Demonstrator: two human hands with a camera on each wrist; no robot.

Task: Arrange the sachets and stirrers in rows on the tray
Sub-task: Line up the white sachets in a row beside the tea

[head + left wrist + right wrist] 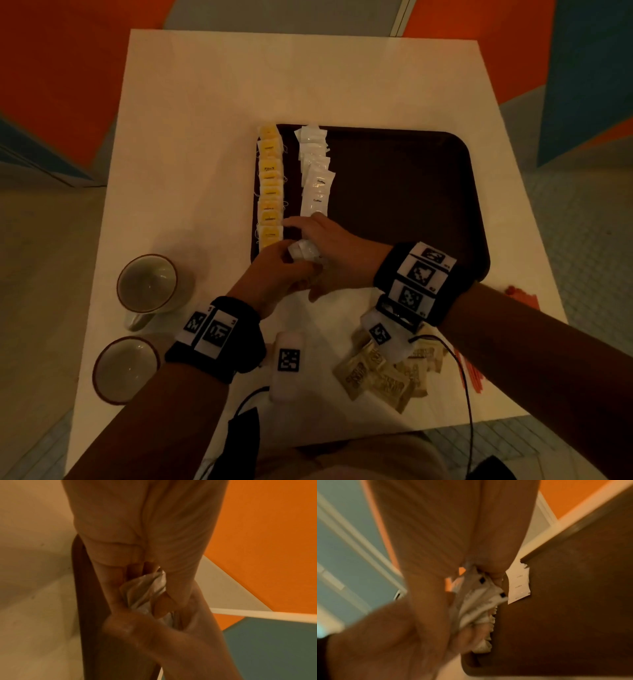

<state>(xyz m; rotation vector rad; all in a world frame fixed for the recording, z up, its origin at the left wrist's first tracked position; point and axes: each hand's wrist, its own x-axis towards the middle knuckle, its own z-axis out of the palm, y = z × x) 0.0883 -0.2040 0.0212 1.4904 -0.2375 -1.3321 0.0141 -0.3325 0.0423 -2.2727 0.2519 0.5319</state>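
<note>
A white table (205,102) stands against orange and blue walls, with a dark brown tray (411,192) on it. On the tray lie a row of yellow sachets (270,185) and a row of white coffee sachets (315,171). At the near end, the left hand (274,277) and right hand (329,246) both pinch a small bunch of white sachets (303,250). A loosened grip could spill them (likely across the finished rows). Brown sachets (380,377) and red stirrers (474,377) wait on the table.
</note>
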